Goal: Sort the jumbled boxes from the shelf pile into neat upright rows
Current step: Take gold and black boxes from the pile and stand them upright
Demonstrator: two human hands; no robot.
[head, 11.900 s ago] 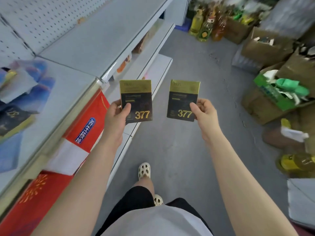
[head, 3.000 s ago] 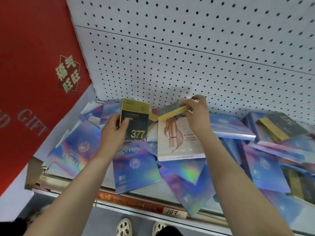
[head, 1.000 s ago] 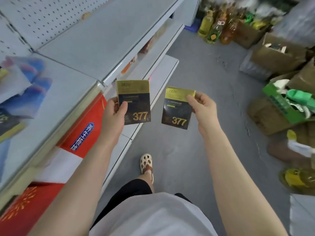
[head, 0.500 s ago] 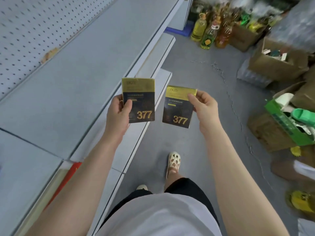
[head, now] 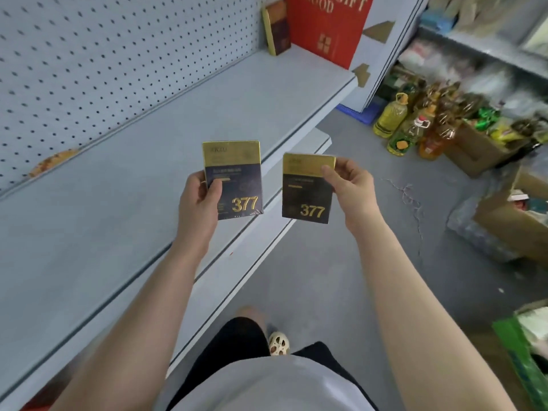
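Nearest: white shirt, dark shorts and one perforated shoe [head: 278, 343] on the grey floor, just off the shelf [head: 124, 221] edge. Both forearms reach out over that edge.

Left hand [head: 197, 203] grasps the left box [head: 232, 179] by its lower-left corner, thumb across the front; box upright, face to camera, hanging over the shelf's front lip. Right hand [head: 351, 188] pinches the right box [head: 307, 188] at its gold top-right corner; that one tilts slightly and hangs off the shelf, over the floor. Boxes near each other, not touching (both read 377, gold top, dark body).

Change: half a second ago the view faced further down the aisle. Now the far end of the shelf shows, with one gold-edged box [head: 277, 28] standing against the pegboard [head: 112, 63] beside a red gift bag [head: 326, 25]. Grips unchanged, boxes carried along. Likely that's the row start, so placing comes next; nothing set down yet.

Beyond the shelf end: oil bottles [head: 391, 117] and cardboard cartons [head: 480, 149] on the floor, blurred.
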